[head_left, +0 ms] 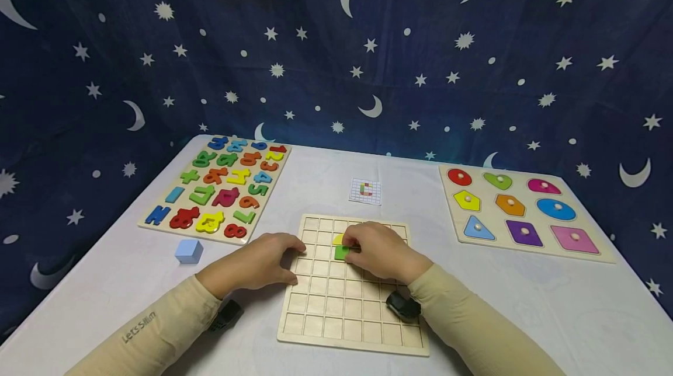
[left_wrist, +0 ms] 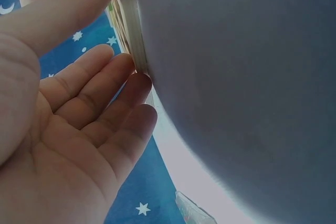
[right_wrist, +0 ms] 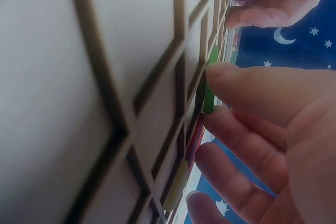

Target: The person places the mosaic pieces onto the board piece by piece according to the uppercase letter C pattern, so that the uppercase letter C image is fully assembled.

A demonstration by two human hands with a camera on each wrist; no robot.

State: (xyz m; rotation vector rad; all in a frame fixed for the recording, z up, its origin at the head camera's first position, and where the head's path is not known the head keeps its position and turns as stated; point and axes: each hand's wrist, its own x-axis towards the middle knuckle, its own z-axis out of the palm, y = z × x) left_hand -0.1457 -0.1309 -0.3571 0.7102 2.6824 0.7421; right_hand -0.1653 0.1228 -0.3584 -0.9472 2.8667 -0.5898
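Observation:
A wooden grid board (head_left: 315, 304) lies on the table between both hands. My left hand (head_left: 263, 264) rests at its left edge, thumb and fingertips touching the side, fingers loosely extended. Over the upper middle of the grid, my right hand (head_left: 382, 252) pinches a green square tile (head_left: 341, 253) between thumb and index finger. Just above the green tile, a yellow piece (head_left: 337, 239) shows partly behind the fingers. In the right wrist view, a red piece (right_wrist: 195, 141) and a yellow piece (right_wrist: 177, 186) lie on the grid near the other fingertips.
Behind the board lies a small pattern card (head_left: 365, 191). A number puzzle (head_left: 251, 234) is at the left, with a light blue block (head_left: 189, 251) in front of it. A knobbed shape puzzle (head_left: 486, 180) lies at the right. A starry cloth (head_left: 315, 31) hangs behind the table.

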